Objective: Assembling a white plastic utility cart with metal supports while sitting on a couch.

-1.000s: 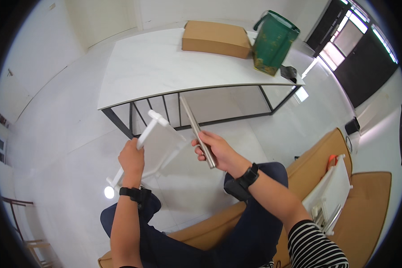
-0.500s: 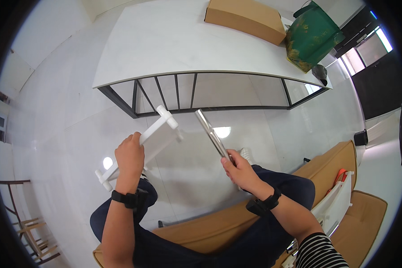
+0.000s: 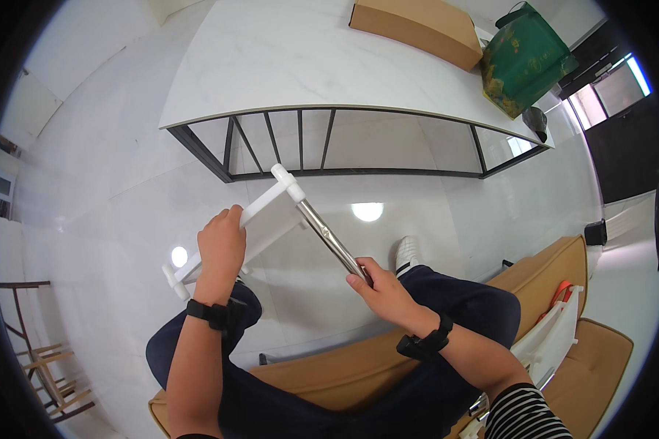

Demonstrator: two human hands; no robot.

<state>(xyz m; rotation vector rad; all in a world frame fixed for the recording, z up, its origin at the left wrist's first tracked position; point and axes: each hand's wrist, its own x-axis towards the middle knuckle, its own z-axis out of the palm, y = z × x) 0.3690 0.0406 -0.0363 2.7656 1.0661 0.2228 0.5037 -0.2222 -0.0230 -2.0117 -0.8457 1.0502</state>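
Observation:
My left hand [image 3: 223, 245] is wrapped around a bar of a white plastic frame [image 3: 262, 205], which has short round sockets at its corners. It is held tilted above the floor, its far end toward the table. A shiny metal tube [image 3: 328, 237] slants up and left from my right hand [image 3: 388, 293], whose fingers are closed around the near end. The tube's far end meets the socket [image 3: 294, 190] at the frame's far corner. How deep it sits inside cannot be seen.
Ahead stands a white-topped table [image 3: 285, 66] on black metal legs, bearing a cardboard box [image 3: 417, 31] and a green bag [image 3: 523, 66]. Beneath me is a tan sofa [image 3: 300, 377]; white frame parts [image 3: 553, 333] and an orange strap [image 3: 561, 293] lie on its right side.
The metal tube has moved left and its far end now meets the frame's corner socket; before, they were apart. My left hand has shifted slightly up and right with the frame.

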